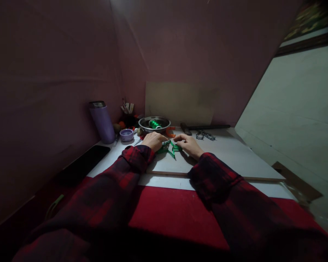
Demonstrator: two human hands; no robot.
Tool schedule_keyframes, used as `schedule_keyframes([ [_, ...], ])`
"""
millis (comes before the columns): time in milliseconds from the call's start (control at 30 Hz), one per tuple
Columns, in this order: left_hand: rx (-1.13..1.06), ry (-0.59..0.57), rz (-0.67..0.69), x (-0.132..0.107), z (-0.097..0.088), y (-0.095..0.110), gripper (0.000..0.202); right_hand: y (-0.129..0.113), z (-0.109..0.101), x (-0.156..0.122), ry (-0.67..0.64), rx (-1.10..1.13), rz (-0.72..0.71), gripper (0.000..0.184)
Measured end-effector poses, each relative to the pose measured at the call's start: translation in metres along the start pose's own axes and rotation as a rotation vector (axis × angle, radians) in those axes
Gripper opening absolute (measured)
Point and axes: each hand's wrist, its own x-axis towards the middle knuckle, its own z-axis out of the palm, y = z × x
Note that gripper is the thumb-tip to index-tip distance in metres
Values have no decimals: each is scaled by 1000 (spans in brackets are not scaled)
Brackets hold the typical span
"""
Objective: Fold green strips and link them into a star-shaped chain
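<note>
Both my hands rest on a white board, meeting over a small green piece made of thin strips. My left hand is curled with its fingers closed on the left end of the green piece. My right hand pinches the right end, fingers pressed together. Both arms wear red and black checked sleeves. The exact shape of the green piece is hard to make out in the dim light.
A metal bowl with a green spool stands behind my hands. At the left are a purple tumbler, a small purple cup and a black phone. Metal clips and a dark tool lie at the back right. Red cloth covers the near edge.
</note>
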Motion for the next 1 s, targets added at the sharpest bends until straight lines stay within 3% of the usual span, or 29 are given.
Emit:
schedule_keyframes([
  [167, -26, 46, 2, -3, 2, -1, 40, 0, -4, -3, -75, 79, 82, 12],
  [500, -37, 9, -4, -4, 1, -1, 40, -9, -2, -7, -96, 192, 130, 12],
  [1000, 31, -4, 5, -9, -7, 6, 38, -26, 6, -3, 27, 286, 416, 10],
])
